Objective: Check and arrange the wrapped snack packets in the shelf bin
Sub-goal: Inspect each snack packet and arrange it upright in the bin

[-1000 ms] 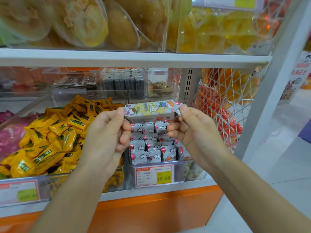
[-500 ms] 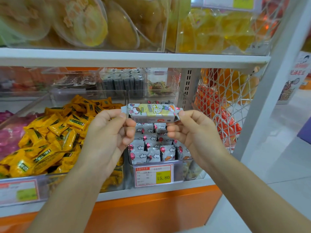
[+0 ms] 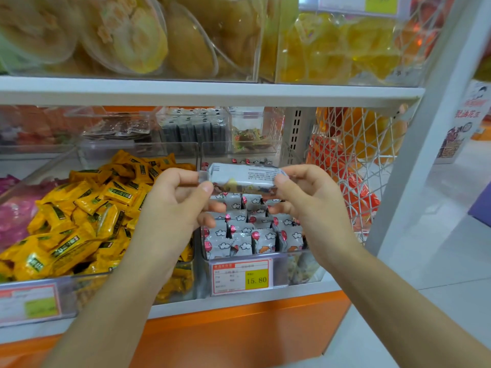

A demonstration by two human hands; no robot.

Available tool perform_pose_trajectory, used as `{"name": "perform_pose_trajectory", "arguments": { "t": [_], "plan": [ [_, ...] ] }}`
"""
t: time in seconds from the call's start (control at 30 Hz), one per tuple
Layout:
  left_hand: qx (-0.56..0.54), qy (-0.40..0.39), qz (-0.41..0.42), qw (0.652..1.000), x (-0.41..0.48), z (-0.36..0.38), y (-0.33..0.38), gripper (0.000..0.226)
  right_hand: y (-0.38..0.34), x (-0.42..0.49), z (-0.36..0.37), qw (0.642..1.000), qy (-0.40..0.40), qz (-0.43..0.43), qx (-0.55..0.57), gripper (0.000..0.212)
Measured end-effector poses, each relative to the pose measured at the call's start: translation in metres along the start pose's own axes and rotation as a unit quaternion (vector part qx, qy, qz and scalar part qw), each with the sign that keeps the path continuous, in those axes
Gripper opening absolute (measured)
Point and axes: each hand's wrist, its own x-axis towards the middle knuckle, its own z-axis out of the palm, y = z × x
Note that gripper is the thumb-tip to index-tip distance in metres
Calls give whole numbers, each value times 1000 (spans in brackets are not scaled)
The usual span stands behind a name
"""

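Checking step: left hand (image 3: pixel 172 208) and right hand (image 3: pixel 313 203) each pinch one end of a snack packet (image 3: pixel 244 177) in a closed grip, held level above the shelf bin (image 3: pixel 300 269) at the shelf's front edge, fine print uppermost — next, likely, slotting it upright among the rows.

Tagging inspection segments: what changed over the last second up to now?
The snack packet was rolled about its long axis: the cartoon front faced the camera before, now the printed-text back does. The left hand and right hand still pinch its two ends, above the same shelf bin. The stacked packets in the bin and the price tag are unchanged.
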Motion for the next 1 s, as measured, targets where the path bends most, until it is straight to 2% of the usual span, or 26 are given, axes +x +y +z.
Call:
{"name": "perform_pose_trajectory", "arguments": {
  "t": [0.17, 0.3, 0.53, 0.7, 0.87, 1.0],
  "plan": [
    [37, -2, 5, 999, 0, 0, 1, 17, 0, 1, -1, 1000, -5, 0, -5, 17],
    [39, -5, 20, 999, -1, 3, 3, 22, -1, 0, 0, 998, -24, -18, -51, 30],
    [72, -27, 36, 996, -3, 1, 3, 27, -2, -2, -1, 993, 12, -49, -104, 9],
    [90, -44, 45, 994, -5, 2, 5, 25, -2, -2, 0, 992, 39, -62, -107, 14],
    [122, -8, 51, 991, -6, 8, 4, 8, -2, -5, 2, 988, 50, -84, -119, 15],
    [136, 29, 58, 989, -4, 8, 5, 15, -3, -8, 5, 987, 38, -94, -123, 11]
  ]
}}
